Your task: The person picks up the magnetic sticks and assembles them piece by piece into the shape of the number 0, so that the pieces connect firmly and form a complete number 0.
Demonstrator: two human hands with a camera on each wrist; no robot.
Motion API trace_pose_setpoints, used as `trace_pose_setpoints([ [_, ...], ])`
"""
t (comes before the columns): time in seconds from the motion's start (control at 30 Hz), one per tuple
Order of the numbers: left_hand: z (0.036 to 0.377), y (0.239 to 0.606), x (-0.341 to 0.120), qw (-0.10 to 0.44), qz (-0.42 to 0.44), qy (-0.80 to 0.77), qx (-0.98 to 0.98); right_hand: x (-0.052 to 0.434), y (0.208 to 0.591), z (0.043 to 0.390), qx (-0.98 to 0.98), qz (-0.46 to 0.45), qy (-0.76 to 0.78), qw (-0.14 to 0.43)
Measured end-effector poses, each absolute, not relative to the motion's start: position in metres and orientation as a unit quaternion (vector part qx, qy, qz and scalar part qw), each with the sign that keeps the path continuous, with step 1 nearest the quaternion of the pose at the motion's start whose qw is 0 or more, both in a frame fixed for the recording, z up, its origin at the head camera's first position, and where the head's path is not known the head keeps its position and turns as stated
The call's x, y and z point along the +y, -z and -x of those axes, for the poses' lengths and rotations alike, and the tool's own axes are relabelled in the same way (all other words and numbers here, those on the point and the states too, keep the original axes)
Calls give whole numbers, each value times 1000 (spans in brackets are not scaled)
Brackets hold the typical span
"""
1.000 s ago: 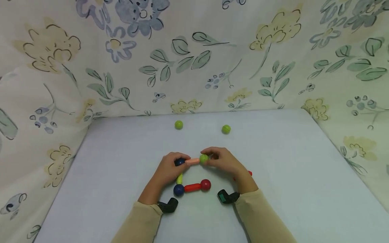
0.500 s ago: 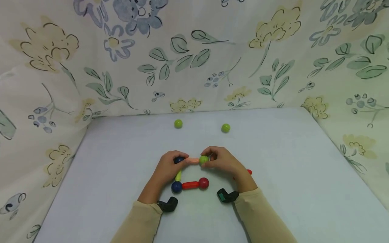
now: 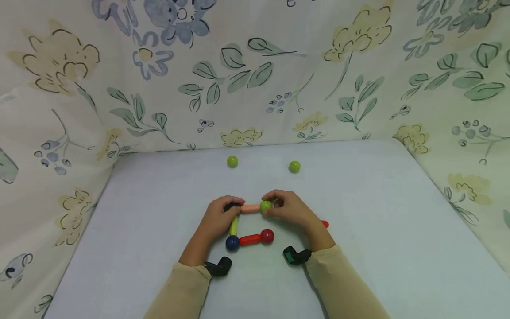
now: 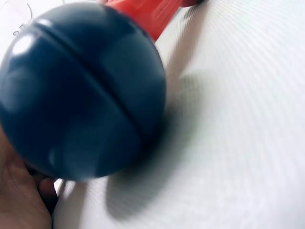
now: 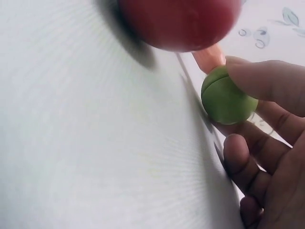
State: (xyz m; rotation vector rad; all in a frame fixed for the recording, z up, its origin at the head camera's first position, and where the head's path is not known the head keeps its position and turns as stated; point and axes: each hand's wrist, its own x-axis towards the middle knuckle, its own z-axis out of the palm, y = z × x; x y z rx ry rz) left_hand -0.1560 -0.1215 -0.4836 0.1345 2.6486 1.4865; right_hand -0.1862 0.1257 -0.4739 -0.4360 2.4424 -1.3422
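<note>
My left hand [image 3: 215, 220] grips a dark blue ball [image 3: 229, 206], mostly hidden under its fingers. A peach rod [image 3: 250, 208] runs from that ball to a green ball [image 3: 265, 206], which my right hand [image 3: 294, 212] pinches between thumb and fingers. From the gripped blue ball, a yellow rod [image 3: 233, 226] leads down to a second dark blue ball [image 3: 233, 243], large in the left wrist view. A red rod [image 3: 250, 240] joins this one to a dark red ball [image 3: 267, 236]. The right wrist view shows the green ball [image 5: 228, 98] against the peach rod's end.
Two loose green balls, one on the left [image 3: 232, 161] and one on the right [image 3: 294, 166], lie towards the back of the white table [image 3: 378, 212]. A red piece [image 3: 325, 223] shows partly behind my right wrist. Flowered cloth surrounds the table's back and sides.
My left fingers have shifted from the peach rod's end onto the blue ball, baring more of the rod. The joined pieces have turned slightly. My right hand keeps its pinch on the green ball.
</note>
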Motion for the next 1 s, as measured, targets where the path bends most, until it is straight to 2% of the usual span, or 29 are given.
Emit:
trace_pose_setpoints([
  [0.53,157,488,-119,56,-71,-480,873,117,466,182,862,147,458,159],
  [1.0,157,485,-118,71,-58,-486,869,105,466,176,869,148,445,157],
])
